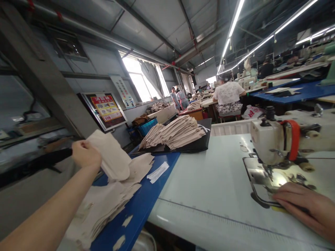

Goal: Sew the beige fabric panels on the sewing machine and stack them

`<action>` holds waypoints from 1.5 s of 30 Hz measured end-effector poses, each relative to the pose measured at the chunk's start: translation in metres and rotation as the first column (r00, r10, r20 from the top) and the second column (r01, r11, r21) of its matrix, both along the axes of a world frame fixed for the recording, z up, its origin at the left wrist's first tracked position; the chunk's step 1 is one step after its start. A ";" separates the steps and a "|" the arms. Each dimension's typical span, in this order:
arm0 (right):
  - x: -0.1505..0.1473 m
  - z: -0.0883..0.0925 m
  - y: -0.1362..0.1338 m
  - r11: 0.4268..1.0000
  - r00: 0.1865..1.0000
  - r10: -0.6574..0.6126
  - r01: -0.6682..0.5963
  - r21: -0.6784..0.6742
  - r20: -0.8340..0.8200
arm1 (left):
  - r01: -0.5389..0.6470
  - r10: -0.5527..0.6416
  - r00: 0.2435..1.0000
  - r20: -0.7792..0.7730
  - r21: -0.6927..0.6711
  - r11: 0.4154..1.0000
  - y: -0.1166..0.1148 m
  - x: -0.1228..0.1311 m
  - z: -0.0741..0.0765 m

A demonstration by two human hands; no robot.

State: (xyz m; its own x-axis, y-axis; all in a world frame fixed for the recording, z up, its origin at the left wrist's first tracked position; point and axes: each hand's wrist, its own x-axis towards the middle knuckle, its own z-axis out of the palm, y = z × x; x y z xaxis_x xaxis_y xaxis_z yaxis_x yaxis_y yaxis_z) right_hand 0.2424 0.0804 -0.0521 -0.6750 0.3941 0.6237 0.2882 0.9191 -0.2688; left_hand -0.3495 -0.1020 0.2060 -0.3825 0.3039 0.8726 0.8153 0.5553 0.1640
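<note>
My left hand point(86, 153) is raised at the left, closed on the edge of a beige fabric piece point(111, 155) with a rounded corner. The piece hangs above a loose stack of similar beige fabric pieces point(104, 205) on the blue tabletop. My right hand point(300, 202) lies low beside the needle plate of a white sewing machine point(272, 141), fingers together. A dark narrow shape shows between those fingers; I cannot make out what it is. The machine's lamp lights the plate just past the fingertips.
Another beige stack point(175, 132) lies on a black sheet point(206, 137) at the back. White paper strips point(158, 172) and fabric scraps point(127, 220) lie on the blue tabletop point(146, 198). A printed ruler point(209, 213) edges the pale machine table. A co-worker point(227, 96) sits farther off.
</note>
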 end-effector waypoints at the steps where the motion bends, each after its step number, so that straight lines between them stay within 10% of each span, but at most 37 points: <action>1: -0.001 0.002 -0.002 1.000 1.000 0.002 -0.002 -0.013 0.011 | 0.011 -0.010 1.000 -0.027 0.028 1.000 0.005 0.012 0.007; 6: -0.006 0.018 -0.011 0.991 0.997 -0.016 0.026 -0.132 0.071 | 0.270 -0.295 0.938 -0.182 -0.148 0.951 0.040 0.106 -0.005; 9: -0.008 0.023 -0.013 0.986 0.995 -0.025 0.040 -0.160 0.094 | 0.466 -0.575 0.793 -0.202 -0.407 0.785 0.055 0.187 -0.062; 11: -0.009 0.024 -0.014 0.984 0.992 -0.041 0.060 -0.165 0.118 | 0.539 -0.776 0.617 -0.127 -0.651 0.535 0.060 0.244 -0.114; 16: -0.011 0.028 -0.018 0.987 0.987 -0.065 0.084 -0.134 0.144 | 0.565 -0.889 0.457 0.026 -0.780 0.268 0.066 0.349 -0.209; 21: -0.012 0.030 -0.018 0.987 0.985 -0.075 0.096 -0.132 0.157 | 0.715 -0.820 0.459 0.340 -0.690 0.115 0.068 0.357 -0.210; 31: -0.017 0.048 -0.031 0.990 0.984 0.058 -0.035 -0.140 0.169 | 0.728 -0.562 0.570 0.599 -0.685 0.009 0.086 0.320 -0.205; 40: -0.020 0.043 -0.035 0.981 0.957 0.129 -0.086 -0.171 0.259 | 0.745 -0.521 0.620 0.587 -0.649 0.155 0.092 0.338 -0.208; 45: -0.016 0.037 -0.032 0.994 0.967 0.096 -0.081 -0.074 0.235 | 0.752 -0.636 0.637 0.435 -0.530 0.391 0.082 0.280 -0.208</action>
State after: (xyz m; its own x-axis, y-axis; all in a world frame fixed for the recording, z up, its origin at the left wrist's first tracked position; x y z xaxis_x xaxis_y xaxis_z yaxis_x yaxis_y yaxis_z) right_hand 0.2267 0.0480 -0.0151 -0.8350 0.3598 0.4164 0.2694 0.9270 -0.2608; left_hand -0.0693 -0.0197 -0.0025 0.1307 0.9424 0.3080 0.9648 -0.1924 0.1794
